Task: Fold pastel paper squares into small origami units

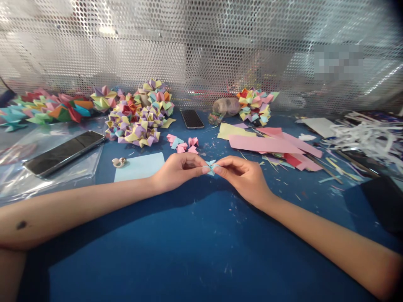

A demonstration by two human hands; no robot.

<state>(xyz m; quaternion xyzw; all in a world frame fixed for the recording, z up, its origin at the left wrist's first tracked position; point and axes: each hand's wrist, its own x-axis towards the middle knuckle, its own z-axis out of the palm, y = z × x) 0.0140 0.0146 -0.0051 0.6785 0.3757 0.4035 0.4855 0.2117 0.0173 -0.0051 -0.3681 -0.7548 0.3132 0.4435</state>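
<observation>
A small folded light-blue paper piece (pixel 211 167) is pinched between both hands over the blue table (pixel 189 243). My left hand (pixel 179 171) grips its left side between thumb and fingers. On its right side, my right hand (pixel 244 176) holds it the same way. Just behind my left hand lie small folded pink pieces (pixel 192 144), with a light-blue one (pixel 176 143) among them. A flat light-blue sheet (pixel 138 166) lies left of my left hand, touching or partly under it.
Paper-spike balls (pixel 138 121) stand at the back left, another (pixel 254 105) at the back right. Phones (pixel 64 153) (pixel 192 119) lie left and back centre. Pink strips (pixel 264 144) and white shreds (pixel 368 134) lie right. A perforated metal panel (pixel 201 50) closes the back.
</observation>
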